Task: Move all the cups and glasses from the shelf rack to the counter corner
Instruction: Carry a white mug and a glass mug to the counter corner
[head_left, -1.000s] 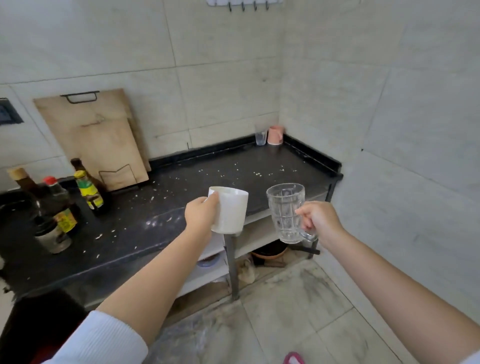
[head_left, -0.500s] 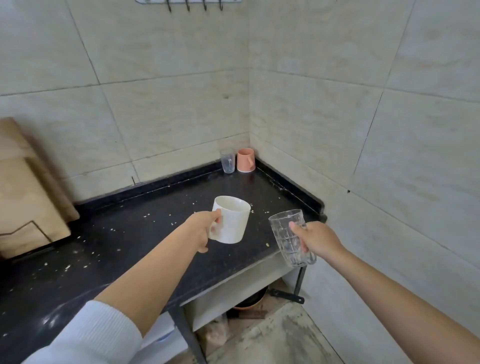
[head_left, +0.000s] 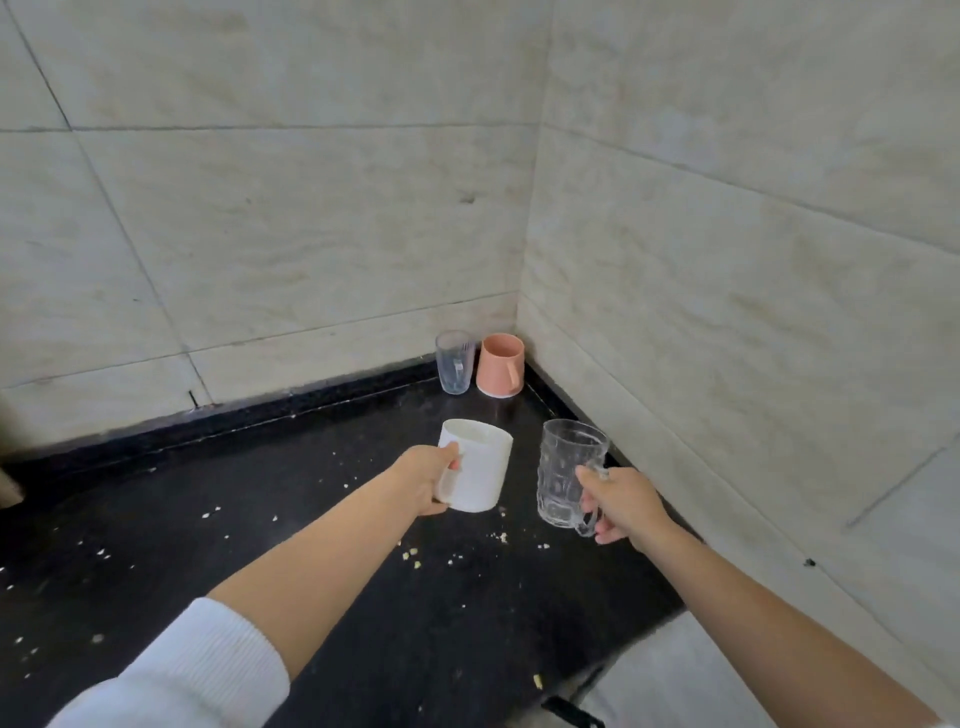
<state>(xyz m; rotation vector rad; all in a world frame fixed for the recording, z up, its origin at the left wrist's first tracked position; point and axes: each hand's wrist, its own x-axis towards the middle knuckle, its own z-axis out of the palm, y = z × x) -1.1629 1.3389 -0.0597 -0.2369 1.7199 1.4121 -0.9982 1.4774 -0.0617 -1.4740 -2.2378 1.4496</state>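
A kitchen in a home.
There is a black counter (head_left: 363, 597) with crumbs (head_left: 410, 555) on it, pale tiled walls (head_left: 311, 234), and cups (head_left: 500, 365) in the corner.

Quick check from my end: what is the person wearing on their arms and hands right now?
The left arm has a white ribbed knit sleeve pushed up toward the elbow, so the forearm below it is bare. The right arm shows bare along its whole visible length, with only a sliver of white at the frame's bottom corner. Neither the left hand nor the right hand has gloves, rings, a watch or bracelets showing.
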